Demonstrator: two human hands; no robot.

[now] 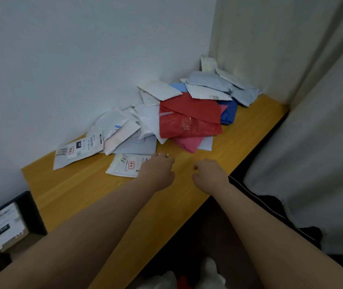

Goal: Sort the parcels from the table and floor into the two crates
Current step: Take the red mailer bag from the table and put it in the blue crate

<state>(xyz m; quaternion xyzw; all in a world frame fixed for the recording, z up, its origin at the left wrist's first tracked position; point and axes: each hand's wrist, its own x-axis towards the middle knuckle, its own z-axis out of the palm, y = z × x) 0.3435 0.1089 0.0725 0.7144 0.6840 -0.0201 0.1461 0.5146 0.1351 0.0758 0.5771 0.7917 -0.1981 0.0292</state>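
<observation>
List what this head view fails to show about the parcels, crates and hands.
- Left hand: fingertips hidden behind its own back; contact with the labelled white parcel unclear.
- Right hand: curled fingers hidden likewise.
- Dark crate: cut off by the left edge.
- Parcel labels: too blurred to read.
- Floor parcels: cut off by the bottom edge.

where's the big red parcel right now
In the head view the big red parcel lies on top of the pile on the wooden table, right of centre, partly over a pink parcel and left of a blue one.
</observation>
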